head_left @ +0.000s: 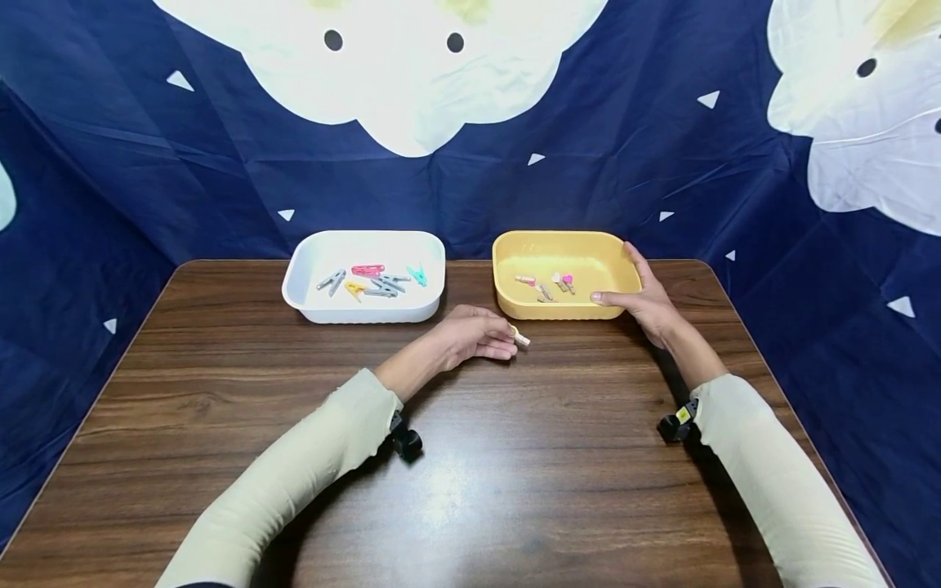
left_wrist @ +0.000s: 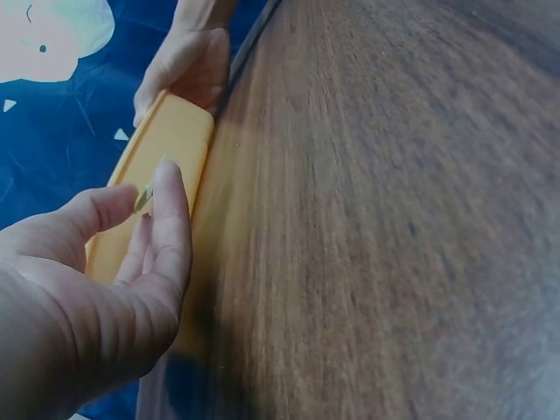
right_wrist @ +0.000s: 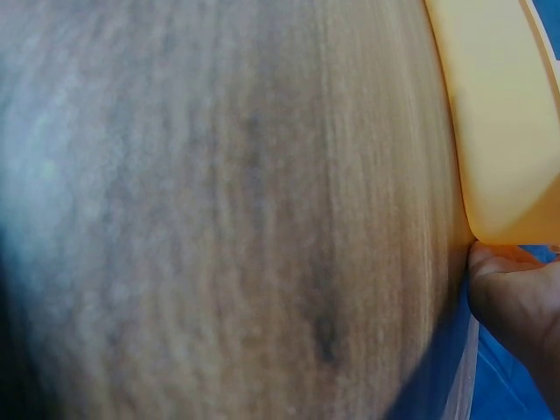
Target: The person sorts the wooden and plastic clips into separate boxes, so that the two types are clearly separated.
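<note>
In the head view my left hand (head_left: 474, 336) pinches a small wooden clothespin (head_left: 521, 337) between thumb and fingertips, just in front of the yellow tub (head_left: 551, 311). The left wrist view shows that clothespin (left_wrist: 144, 198) nearly edge-on, partly hidden by the fingers. My right hand (head_left: 647, 304) grips the tub's right end, thumb over the front rim and fingers along the outer side. Inside the tub lie several small wooden clothespins (head_left: 525, 280), some with pink or white hearts. Only part of the right hand (right_wrist: 516, 293) appears in the right wrist view, against the tub's corner.
A white tub (head_left: 360, 316) stands left of the yellow one, holding several plastic clothespins (head_left: 367, 269) in grey, red, yellow and teal. Both tubs sit near the back edge of the brown wooden table (head_left: 470, 457). Behind hangs a dark blue cloth (head_left: 470, 204) with white cloud shapes.
</note>
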The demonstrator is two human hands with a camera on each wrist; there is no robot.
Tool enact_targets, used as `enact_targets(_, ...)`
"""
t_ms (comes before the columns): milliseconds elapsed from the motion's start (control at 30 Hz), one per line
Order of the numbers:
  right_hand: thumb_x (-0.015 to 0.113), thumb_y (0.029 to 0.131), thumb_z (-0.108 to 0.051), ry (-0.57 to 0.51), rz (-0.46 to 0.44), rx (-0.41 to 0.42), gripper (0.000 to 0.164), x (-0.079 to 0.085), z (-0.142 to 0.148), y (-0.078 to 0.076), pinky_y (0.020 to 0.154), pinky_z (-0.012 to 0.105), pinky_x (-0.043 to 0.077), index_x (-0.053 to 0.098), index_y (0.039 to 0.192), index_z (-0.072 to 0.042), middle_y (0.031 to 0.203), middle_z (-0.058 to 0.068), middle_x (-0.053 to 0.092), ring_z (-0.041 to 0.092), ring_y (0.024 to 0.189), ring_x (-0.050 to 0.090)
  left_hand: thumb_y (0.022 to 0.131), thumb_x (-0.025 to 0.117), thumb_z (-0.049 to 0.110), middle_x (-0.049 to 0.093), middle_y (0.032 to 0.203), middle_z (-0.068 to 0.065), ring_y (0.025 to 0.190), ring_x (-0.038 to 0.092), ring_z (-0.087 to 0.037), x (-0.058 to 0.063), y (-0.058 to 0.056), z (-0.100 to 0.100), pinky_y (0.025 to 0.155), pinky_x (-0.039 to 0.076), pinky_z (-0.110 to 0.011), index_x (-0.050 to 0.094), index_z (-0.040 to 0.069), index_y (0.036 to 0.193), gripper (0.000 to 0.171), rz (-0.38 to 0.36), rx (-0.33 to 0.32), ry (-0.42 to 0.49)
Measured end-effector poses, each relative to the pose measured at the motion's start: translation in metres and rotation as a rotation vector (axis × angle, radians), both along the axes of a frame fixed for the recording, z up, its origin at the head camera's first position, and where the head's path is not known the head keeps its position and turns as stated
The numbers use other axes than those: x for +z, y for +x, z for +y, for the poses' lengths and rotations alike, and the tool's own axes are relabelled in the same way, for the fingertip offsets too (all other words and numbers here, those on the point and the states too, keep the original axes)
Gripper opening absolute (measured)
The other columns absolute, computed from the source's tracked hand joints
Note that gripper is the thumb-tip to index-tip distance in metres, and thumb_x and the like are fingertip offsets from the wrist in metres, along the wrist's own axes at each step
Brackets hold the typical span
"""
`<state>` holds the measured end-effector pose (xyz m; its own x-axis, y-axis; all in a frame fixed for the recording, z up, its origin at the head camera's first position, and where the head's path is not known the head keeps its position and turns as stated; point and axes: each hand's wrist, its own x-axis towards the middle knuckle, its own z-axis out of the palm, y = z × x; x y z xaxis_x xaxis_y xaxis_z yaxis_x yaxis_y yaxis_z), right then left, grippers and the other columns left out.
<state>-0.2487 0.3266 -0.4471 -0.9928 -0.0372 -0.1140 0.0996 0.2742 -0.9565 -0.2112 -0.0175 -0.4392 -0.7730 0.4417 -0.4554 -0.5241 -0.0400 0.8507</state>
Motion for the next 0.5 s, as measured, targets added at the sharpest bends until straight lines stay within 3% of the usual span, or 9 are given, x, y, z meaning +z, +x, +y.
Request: enact_targets(500,0.087,0.094,-0.004,-0.026,-0.008,0.0,0.125,-0.001,0.0,0.0,0.145,0.041,0.017,0.005,0.183,-0.036,0.193,-0.001,0.003,0.022,0.175,0.019,0.106,0.068,-0.004,0.081,0.087,-0.01,0.074,0.081,-0.016,0.018,0.005,0.002,0.073,0.069,-0.027,0.073,0.001,0.102,0.009,0.036,-0.016,0.032)
